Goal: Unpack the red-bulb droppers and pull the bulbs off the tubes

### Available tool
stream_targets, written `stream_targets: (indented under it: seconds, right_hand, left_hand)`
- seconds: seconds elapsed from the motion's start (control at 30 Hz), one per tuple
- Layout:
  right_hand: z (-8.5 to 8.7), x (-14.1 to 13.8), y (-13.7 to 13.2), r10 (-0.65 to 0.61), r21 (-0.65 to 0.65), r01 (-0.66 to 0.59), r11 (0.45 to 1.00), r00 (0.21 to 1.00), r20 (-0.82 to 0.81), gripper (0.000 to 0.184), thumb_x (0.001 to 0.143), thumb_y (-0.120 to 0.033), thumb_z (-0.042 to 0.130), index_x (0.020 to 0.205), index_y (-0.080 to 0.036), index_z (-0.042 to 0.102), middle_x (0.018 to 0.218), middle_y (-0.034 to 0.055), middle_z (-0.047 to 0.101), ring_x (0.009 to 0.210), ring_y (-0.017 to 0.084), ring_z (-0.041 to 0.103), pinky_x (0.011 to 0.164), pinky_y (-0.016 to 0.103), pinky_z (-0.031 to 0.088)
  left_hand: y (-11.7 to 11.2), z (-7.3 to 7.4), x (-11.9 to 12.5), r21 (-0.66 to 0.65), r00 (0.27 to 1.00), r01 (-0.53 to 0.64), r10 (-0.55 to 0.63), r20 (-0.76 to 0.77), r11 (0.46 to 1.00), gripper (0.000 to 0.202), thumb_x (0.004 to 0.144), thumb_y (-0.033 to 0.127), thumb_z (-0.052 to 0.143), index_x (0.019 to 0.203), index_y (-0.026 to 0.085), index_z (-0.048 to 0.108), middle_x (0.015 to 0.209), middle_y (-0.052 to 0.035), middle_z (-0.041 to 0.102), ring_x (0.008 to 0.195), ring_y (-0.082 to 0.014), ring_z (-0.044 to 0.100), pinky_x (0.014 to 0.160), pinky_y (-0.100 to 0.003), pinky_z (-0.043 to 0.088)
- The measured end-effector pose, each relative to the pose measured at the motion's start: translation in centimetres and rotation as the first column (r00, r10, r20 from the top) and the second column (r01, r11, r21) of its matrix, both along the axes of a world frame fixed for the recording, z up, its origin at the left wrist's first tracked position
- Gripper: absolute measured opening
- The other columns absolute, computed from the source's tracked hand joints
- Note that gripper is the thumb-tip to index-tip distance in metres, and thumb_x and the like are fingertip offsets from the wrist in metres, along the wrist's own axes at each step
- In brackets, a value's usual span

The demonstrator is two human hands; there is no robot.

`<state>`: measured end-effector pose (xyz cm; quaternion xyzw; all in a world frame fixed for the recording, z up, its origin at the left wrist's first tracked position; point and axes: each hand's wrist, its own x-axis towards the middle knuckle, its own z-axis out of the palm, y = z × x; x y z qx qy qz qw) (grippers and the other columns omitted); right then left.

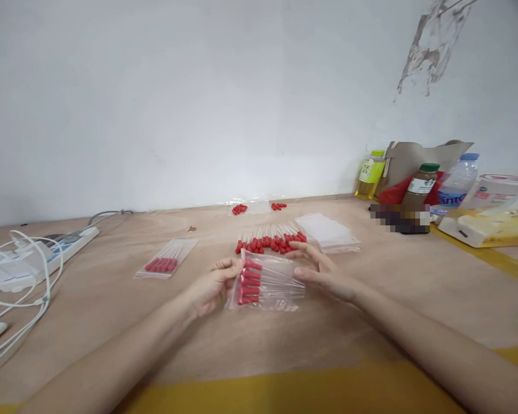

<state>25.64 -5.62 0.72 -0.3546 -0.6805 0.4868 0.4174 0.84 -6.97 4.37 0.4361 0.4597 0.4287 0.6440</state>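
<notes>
I hold a clear plastic bag (273, 283) with several red-bulbed droppers inside, just above the wooden table (371, 299). My left hand (213, 284) grips the bag's left end, by the red bulbs. The bag's right end is pinched in my right hand (322, 269). Just behind the bag lies a loose pile of red-bulbed droppers (271, 240). A stack of empty clear bags (328, 233) sits to the pile's right.
A filled bag of droppers (166, 259) lies to the left, another (246, 207) by the wall. A power strip with white cables (47, 253) occupies the far left. Bottles (418, 185), a cardboard box and tissue packs (487, 221) crowd the right back.
</notes>
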Motion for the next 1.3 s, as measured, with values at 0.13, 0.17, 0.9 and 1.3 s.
stream_targets:
  seconds: [0.13,0.17,0.9,1.3]
  right_hand:
    - [-1.3,-0.2,0.8,-0.001,-0.229,-0.004,0.974,1.000,-0.024,0.060,0.056,-0.036,0.075,0.106,-0.019,0.049,0.097,0.0040,0.056,0.076,0.013,0.058,0.069,0.029,0.050]
    - [-1.6,-0.1,1.1,-0.039,-0.222,0.035,0.974,0.999,-0.014,0.058,0.054,-0.036,0.075,0.104,-0.018,0.050,0.096,0.0039,0.056,0.074,0.013,0.058,0.066,0.029,0.050]
    - [0.6,-0.3,0.7,-0.370,0.795,-0.028,0.606,0.874,0.314,0.012,0.076,-0.026,0.058,0.086,-0.021,0.063,0.088,0.0062,0.058,0.085,0.018,0.052,0.078,0.035,0.042]
    - [3.0,-5.6,2.3,-0.320,0.785,-0.589,0.191,0.719,0.617,0.022,0.086,-0.020,0.046,0.096,-0.028,0.063,0.102,0.0020,0.061,0.101,0.017,0.045,0.082,0.034,0.033]
  left_hand:
    - [1.0,-2.5,1.3,-0.143,0.992,0.107,-0.095,0.084,0.984,0.018,0.072,0.026,0.066,0.083,0.013,0.061,0.080,-0.0057,0.067,0.066,-0.0141,0.064,0.066,-0.028,0.053]
    - [1.1,-2.6,1.2,-0.153,0.990,0.131,-0.121,0.075,0.979,0.021,0.074,0.029,0.064,0.087,0.012,0.062,0.084,-0.0076,0.067,0.070,-0.0154,0.065,0.069,-0.028,0.053]
    - [0.9,-3.4,0.5,-0.050,0.989,0.113,-0.117,-0.087,0.992,0.031,0.052,0.021,0.080,0.077,0.010,0.065,0.072,-0.0054,0.068,0.064,-0.0113,0.062,0.068,-0.024,0.049]
    - [0.8,-3.8,0.1,0.057,0.976,0.202,-0.195,-0.100,0.978,0.029,0.049,0.020,0.081,0.071,0.011,0.066,0.068,-0.0021,0.066,0.065,-0.0108,0.060,0.070,-0.024,0.044]
